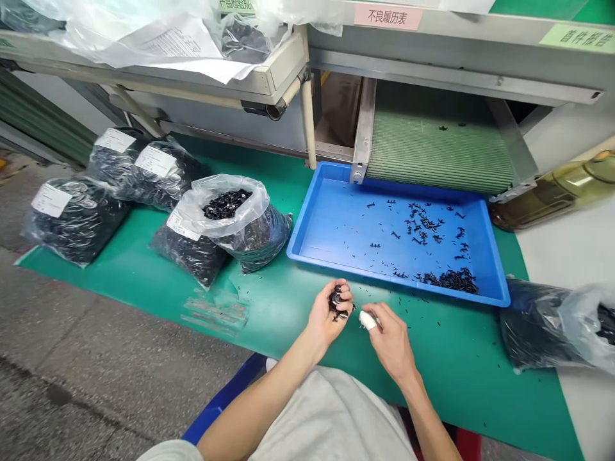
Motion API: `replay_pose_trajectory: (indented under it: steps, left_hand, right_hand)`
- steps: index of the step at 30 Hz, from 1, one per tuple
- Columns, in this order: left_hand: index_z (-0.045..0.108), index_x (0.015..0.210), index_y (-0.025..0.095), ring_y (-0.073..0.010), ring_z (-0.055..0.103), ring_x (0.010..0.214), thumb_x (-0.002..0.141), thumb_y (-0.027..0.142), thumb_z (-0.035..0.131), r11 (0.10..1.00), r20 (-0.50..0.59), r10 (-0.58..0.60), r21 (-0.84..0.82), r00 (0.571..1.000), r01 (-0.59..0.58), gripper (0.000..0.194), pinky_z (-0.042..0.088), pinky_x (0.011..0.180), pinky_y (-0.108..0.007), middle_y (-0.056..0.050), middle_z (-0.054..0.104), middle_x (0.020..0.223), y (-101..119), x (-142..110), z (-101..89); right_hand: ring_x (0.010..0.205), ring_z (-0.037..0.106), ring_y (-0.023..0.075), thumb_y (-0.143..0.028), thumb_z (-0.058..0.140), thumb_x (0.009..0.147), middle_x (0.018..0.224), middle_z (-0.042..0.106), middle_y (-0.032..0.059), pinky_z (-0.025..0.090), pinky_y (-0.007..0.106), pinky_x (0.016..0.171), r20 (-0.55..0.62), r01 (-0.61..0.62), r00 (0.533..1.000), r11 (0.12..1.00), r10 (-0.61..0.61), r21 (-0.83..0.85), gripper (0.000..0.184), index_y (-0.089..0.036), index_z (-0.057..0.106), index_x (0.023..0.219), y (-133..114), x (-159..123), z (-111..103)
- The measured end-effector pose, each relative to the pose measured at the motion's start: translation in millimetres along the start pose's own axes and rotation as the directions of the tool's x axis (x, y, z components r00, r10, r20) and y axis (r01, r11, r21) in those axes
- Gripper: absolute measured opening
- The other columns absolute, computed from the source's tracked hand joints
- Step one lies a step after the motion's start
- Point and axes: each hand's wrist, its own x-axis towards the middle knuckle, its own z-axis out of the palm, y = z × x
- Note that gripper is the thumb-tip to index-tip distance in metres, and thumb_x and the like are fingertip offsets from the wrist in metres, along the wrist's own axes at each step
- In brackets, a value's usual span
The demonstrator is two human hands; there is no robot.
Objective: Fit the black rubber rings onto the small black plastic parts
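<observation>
My left hand [331, 310] is cupped, palm up, with its fingers curled round a handful of small black plastic parts [337, 301]. Just to its right, apart from it, is my right hand [390, 333]. A white cover [368, 320] wraps its thumb, and thumb and fingers are drawn together; whether anything small sits between them is hidden. Beyond both hands lies a blue tray [336, 256], with a pile of like black parts [451, 280] in its near right corner and more scattered over its floor.
A green conveyor belt [437, 147] ends above the tray's far side. At left stand an open bag of black parts [254, 237] and several labelled bags [77, 224]. Another open bag [538, 326] and a bottle [552, 192] are at right. Tiny black scraps dot the green mat [461, 371].
</observation>
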Motion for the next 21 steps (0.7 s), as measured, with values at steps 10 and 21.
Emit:
replay_pose_trajectory:
  steps: [10,21]
  left_hand:
    - [0.057,0.08,0.012,-0.0078,0.054,0.06,0.085,0.016,0.05,0.998,0.024,-0.049,0.032,0.999,0.048,0.011,0.049,0.055,-0.017,-0.002,0.053,0.07,-22.9,0.4,7.8]
    - [0.06,0.087,0.012,-0.0011,0.03,0.042,0.073,0.045,0.069,0.637,0.091,-0.051,0.77,0.995,-0.038,0.037,0.011,0.034,-0.013,0.005,0.045,0.063,-25.2,-12.4,2.3]
  right_hand:
    - [0.082,0.06,0.0149,-0.018,0.039,0.09,0.095,0.062,0.0065,0.047,0.026,0.071,-0.124,0.119,0.985,0.992,-0.123,-0.04,0.027,-0.02,0.063,0.103,-22.7,-14.1,5.1]
    - [0.069,0.058,0.0154,-0.028,0.055,0.077,0.08,0.066,0.0029,0.043,0.024,0.057,-0.102,-0.231,0.954,0.907,0.282,0.351,0.018,-0.018,0.061,0.091,-13.6,-4.5,-28.6]
